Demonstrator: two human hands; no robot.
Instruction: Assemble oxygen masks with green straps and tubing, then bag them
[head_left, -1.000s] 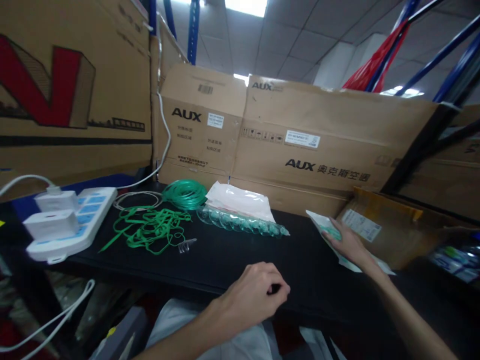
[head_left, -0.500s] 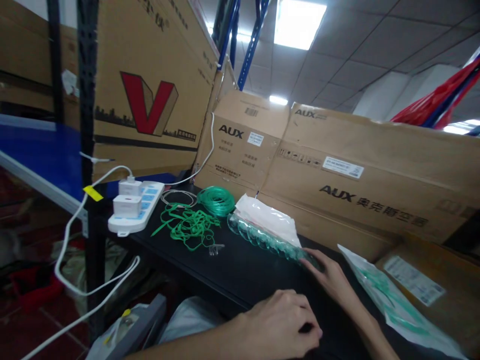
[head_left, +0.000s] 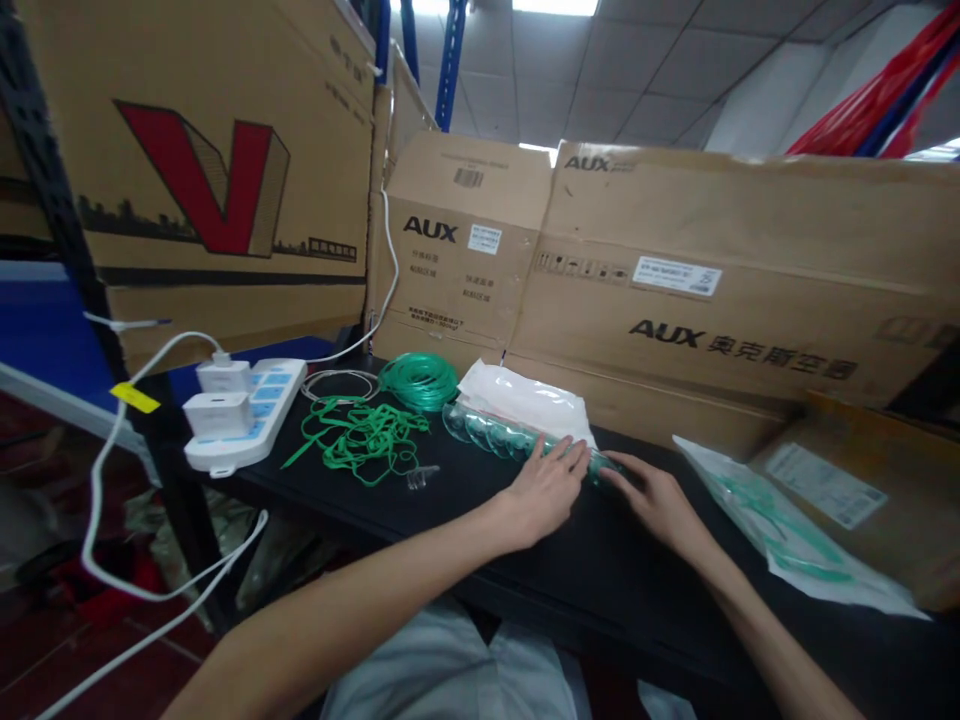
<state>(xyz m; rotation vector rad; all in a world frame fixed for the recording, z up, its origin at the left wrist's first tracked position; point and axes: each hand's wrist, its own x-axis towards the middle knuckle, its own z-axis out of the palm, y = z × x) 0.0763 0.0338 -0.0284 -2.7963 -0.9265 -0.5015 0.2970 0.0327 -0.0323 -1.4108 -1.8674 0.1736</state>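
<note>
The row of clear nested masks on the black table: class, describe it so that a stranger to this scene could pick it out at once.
Start at the AUX cartons along the back of the black table. In front lies a white bag; against its near edge runs the row of clear nested masks, with the left hand and right hand on its right end. Unlike the green straps, it is transparent and ribbed.

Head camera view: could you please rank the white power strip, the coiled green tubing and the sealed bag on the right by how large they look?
1. Sealed bag, largest, though it lies nearer the camera, so its lead may be overstated.
2. White power strip.
3. Coiled green tubing, smallest.
</note>
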